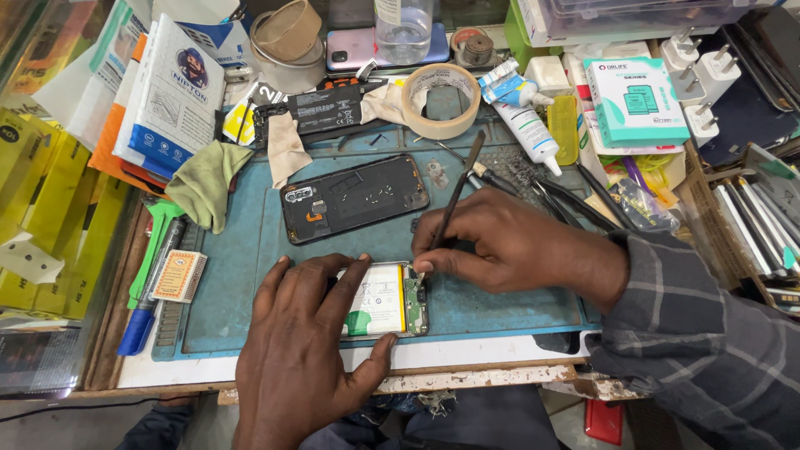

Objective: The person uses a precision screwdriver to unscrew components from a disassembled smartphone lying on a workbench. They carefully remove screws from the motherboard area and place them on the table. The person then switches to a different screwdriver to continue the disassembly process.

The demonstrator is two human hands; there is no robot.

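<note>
Opened phone [385, 302] lies near the front edge of the blue work mat [250, 275], at mid-bench. Left hand [304, 337] lies flat over its left part, fingers spread, thumb hooked under the front edge. Right hand [508, 246] pinches a thin dark tool [457, 196] between thumb and fingertips, tip touching the phone's top right corner. Phone shows a white battery with a green patch and a green circuit board at its right end. Black back cover [354, 198] lies just behind it. Teal-and-white box [636, 100] at the back right; blue-and-white packet [171, 96] at the back left; yellow packs [42, 208] along the left edge; small orange-bordered label [177, 276] at the mat's left.
</note>
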